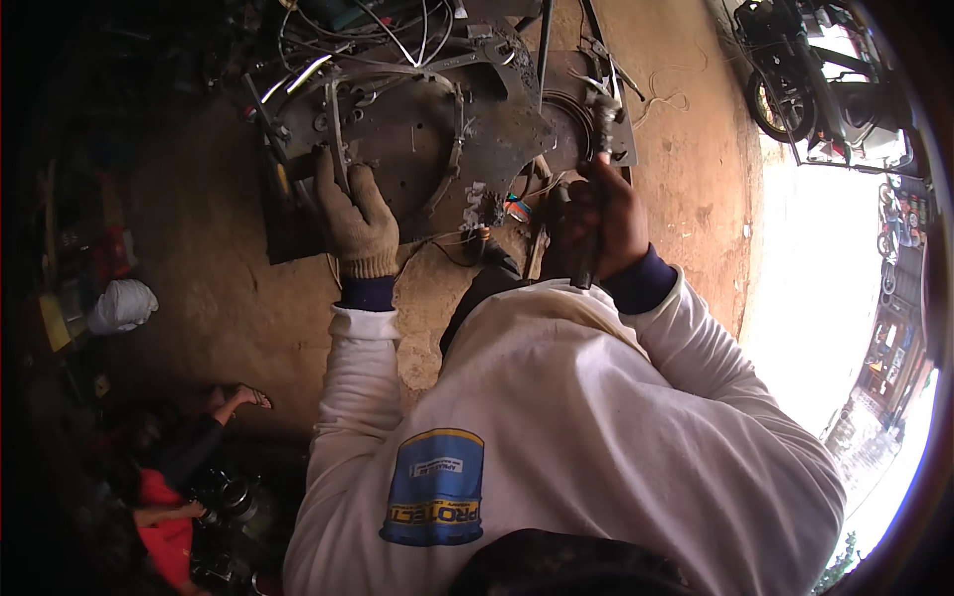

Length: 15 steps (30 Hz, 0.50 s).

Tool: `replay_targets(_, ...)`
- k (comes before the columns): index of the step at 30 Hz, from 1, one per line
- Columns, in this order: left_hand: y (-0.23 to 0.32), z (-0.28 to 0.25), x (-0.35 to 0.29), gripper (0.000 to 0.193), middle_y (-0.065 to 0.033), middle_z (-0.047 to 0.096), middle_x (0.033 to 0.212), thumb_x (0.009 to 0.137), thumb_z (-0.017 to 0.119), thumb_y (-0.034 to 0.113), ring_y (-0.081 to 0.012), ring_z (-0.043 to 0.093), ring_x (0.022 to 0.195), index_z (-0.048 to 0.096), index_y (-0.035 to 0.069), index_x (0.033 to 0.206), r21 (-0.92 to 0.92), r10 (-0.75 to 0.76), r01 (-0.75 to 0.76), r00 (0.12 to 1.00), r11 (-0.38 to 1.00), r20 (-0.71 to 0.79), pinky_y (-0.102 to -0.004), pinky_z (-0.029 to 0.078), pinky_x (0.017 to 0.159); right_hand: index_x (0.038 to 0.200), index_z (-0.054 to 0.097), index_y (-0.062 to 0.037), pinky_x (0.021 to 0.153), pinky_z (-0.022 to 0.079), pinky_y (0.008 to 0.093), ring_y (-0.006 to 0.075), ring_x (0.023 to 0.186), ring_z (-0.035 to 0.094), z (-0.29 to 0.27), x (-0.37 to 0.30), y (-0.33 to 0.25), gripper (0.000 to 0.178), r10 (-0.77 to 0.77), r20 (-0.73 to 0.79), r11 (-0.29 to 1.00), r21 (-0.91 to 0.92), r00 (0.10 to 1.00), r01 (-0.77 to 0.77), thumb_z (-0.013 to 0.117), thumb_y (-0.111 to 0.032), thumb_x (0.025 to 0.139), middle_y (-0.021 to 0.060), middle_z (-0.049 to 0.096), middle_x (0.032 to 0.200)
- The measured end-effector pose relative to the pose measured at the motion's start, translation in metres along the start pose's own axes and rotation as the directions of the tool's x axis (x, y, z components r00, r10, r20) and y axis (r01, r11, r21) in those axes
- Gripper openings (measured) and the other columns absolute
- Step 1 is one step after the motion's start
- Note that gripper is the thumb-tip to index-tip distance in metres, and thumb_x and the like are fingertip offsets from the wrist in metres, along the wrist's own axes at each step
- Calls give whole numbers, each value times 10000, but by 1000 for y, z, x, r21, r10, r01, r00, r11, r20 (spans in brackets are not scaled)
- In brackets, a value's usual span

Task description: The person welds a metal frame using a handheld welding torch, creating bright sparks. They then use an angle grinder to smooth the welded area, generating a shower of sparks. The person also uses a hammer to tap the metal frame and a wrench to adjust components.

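Note:
My left hand (356, 214), in a tan knit glove, grips one leg of a curved flat metal strip (336, 129) between thumb and fingers. The strip arches over a dark steel plate (397, 164), its other leg curving down on the right. My bare right hand (618, 214) is closed round the handle of a hammer (602, 119), held upright to the right of the strip, head at the top. The hammer is apart from the strip. Wrenches (487, 55) lie at the plate's far side.
Looped cables (397, 40) lie at the far left of the plate, and coiled wire (566, 119) on its right. A motorcycle (785, 89) stands at far right. Another person in red (164, 526) sits by machine parts at lower left. A white bag (123, 306) lies on the left.

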<state>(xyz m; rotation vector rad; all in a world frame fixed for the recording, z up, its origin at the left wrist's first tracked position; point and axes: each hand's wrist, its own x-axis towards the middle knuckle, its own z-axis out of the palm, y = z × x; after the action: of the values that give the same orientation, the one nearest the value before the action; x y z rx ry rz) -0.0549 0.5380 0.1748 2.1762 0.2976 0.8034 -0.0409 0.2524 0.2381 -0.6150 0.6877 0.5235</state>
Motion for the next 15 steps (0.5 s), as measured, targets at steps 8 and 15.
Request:
replay_targets(8,3,-2,1,457,-197,626,1240,1017,535,206,-278,626,1101,480,-63,1384,74,75,-79,996,994,54,-363,491,980,934,514,-184,428,342,291,100,475,371,19,8,30,250,191,-18,859,-481,981,-176,519,-410,1041,-46,402,649)
replay_targets(15,8,4,4,451,-192,629,1240,1011,544,192,-275,626,1103,482,-54,1385,-5,-9,10,998,1000,62,-370,489,980,924,503,-167,437,368,292,110,485,397,18,23,32,268,-216,-197,975,-102,956,199,494,-400,1054,-29,405,623)
